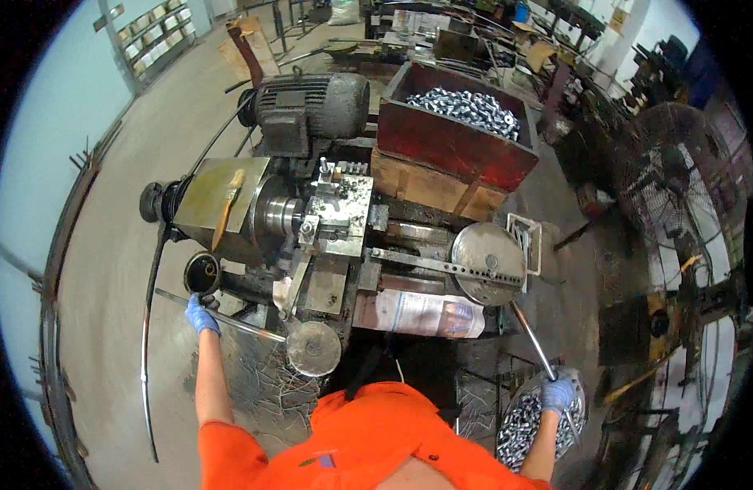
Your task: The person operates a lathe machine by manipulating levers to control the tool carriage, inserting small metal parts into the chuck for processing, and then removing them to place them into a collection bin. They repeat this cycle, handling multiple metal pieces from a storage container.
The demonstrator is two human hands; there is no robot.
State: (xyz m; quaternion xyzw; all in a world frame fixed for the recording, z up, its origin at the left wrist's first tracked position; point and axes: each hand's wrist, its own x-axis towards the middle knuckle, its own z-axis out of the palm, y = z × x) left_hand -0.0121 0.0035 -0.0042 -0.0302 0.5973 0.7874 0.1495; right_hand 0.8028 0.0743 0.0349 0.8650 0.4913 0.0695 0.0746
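Observation:
My left hand, in a blue glove, is closed around a long metal rod. The rod runs to a small round disc at the near side of a lathe-like machine. Just beyond that hand is a round black cup-shaped part. My right hand, also gloved in blue, grips a shiny metal lever. This lever slopes down from a large round plate at the machine's right end. Between my hands sit the chuck and the metal tool block, strewn with dark chips.
A brush lies on the headstock cover. Behind stand a motor and a red bin of small metal parts. A basket of similar parts is below my right hand. Metal shavings litter the floor; a fan stands right.

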